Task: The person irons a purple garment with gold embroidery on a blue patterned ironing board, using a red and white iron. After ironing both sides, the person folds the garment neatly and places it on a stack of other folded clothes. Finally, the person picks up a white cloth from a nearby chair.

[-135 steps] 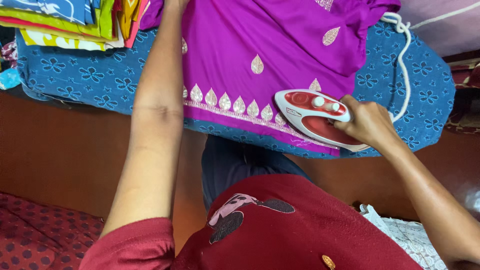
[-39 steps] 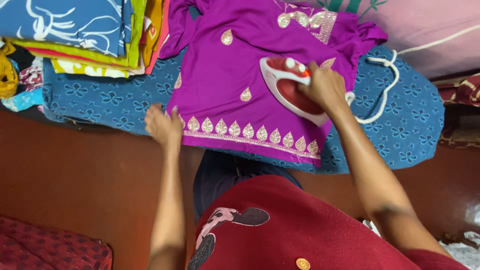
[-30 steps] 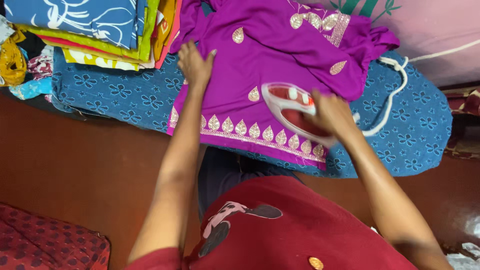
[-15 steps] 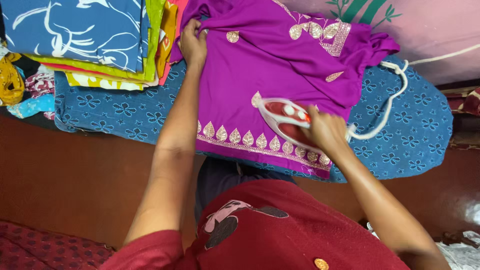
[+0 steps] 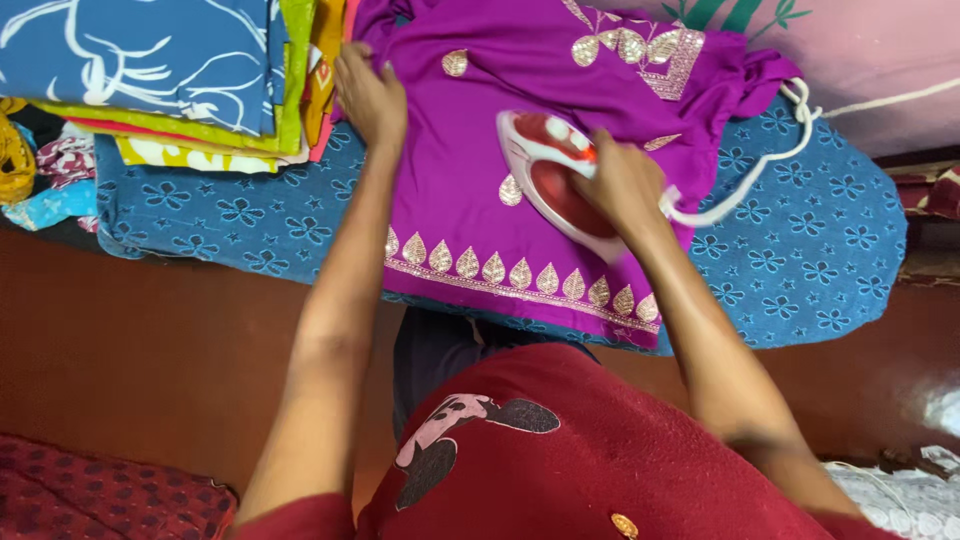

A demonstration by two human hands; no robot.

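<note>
A purple garment (image 5: 470,200) with gold leaf motifs lies spread on a blue flower-print ironing surface (image 5: 800,260). My right hand (image 5: 622,182) grips a red and white iron (image 5: 545,170) that rests on the middle of the garment. My left hand (image 5: 368,95) lies flat on the garment's left edge, fingers apart, holding the cloth down. The iron's white cord (image 5: 760,170) runs off to the right.
A stack of folded cloths (image 5: 170,80) in blue, green, yellow and pink sits at the back left of the surface, close to my left hand. A pink wall (image 5: 880,50) is behind. Brown floor (image 5: 150,350) lies below, with a red dotted cushion (image 5: 90,500).
The iron has slid away from the gold hem border up toward the middle of the garment. My left hand has let go of the bunched cloth and now lies flat at the left edge.
</note>
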